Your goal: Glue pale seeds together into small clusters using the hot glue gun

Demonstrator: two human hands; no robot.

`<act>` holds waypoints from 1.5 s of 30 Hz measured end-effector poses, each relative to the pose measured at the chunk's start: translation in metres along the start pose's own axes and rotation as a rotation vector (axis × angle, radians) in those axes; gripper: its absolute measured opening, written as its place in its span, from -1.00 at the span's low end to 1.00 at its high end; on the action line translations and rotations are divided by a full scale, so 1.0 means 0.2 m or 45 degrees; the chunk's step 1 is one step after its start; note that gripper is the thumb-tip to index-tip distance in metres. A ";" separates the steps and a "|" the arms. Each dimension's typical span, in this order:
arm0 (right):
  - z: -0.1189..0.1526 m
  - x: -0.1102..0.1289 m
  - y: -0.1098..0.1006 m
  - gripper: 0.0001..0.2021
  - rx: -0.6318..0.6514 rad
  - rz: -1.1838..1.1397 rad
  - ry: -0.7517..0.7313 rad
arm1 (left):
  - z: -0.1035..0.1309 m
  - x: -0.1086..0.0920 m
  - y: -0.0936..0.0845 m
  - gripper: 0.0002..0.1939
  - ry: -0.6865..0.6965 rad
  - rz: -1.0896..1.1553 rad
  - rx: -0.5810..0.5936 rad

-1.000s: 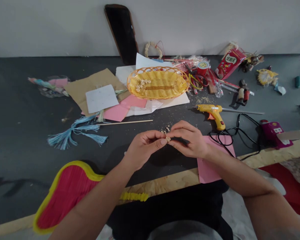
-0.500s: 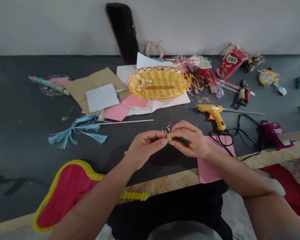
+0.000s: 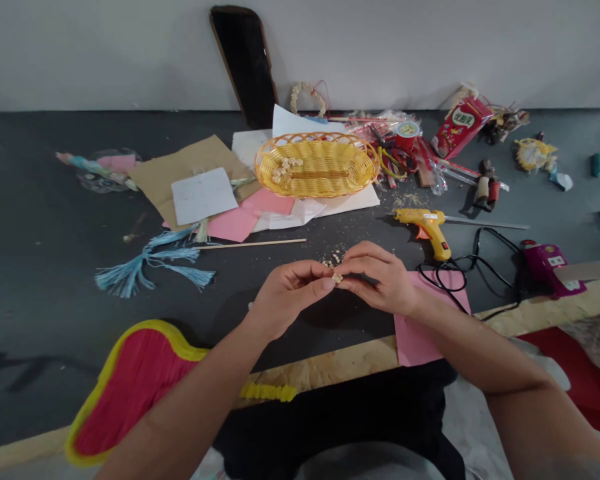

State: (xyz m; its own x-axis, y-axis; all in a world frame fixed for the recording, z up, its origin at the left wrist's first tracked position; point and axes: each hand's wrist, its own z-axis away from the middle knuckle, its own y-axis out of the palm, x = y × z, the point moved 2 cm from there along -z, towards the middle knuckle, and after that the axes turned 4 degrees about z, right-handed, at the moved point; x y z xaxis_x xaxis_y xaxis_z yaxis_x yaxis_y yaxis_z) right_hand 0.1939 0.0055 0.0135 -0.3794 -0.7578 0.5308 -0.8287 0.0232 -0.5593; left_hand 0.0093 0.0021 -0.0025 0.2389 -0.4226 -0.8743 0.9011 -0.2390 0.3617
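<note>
Between my two hands is a small beige knobbly cluster (image 3: 337,278), too small to make out exactly. My left hand (image 3: 300,288) pinches it from the left with thumb and forefinger. From the right, the fingertips of my right hand (image 3: 375,277) close on the same cluster. Pale crumbs (image 3: 336,256) lie on the dark table just beyond my fingertips. Further back stands a yellow wicker basket (image 3: 330,188), with a few similar beige clusters (image 3: 287,169) at its left end.
A yellow glue gun (image 3: 433,233) lies right of my hands, its black cord running to a purple power strip (image 3: 550,267). Pink paper (image 3: 420,333) sits under my right forearm. Blue tassels (image 3: 145,263) and a thin stick (image 3: 260,243) lie left. A phone (image 3: 247,67) leans on the wall.
Both hands stay in nearly the same place, still pinching the small cluster, which shows slightly more between the fingertips. Nothing else has visibly moved.
</note>
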 end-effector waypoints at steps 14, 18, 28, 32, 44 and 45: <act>0.00 0.00 0.00 -0.85 0.001 -0.017 -0.003 | -0.01 -0.01 0.00 -0.75 -0.002 0.014 0.021; 0.01 -0.01 0.01 -0.85 0.003 -0.013 0.006 | -0.01 -0.01 0.00 -0.71 0.003 0.003 0.004; 0.00 0.00 0.02 -0.86 0.050 -0.013 0.002 | -0.01 0.00 -0.01 -0.79 0.049 -0.013 0.017; 0.00 0.00 0.02 -0.82 0.067 -0.074 0.042 | -0.01 0.00 -0.01 -0.77 0.028 0.011 0.019; 0.00 0.01 0.00 -0.85 -0.032 0.038 -0.037 | 0.00 0.01 0.00 -0.75 0.017 0.063 -0.009; 0.00 0.01 0.00 -0.86 -0.043 0.054 -0.041 | 0.00 0.01 0.00 -0.74 0.007 0.083 -0.008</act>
State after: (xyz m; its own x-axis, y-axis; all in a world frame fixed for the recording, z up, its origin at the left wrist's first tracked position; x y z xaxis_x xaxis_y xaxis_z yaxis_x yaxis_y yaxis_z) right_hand 0.1924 0.0051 0.0141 -0.4016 -0.7763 0.4859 -0.8256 0.0773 -0.5589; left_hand 0.0098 0.0021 -0.0040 0.2989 -0.4324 -0.8507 0.8859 -0.2055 0.4158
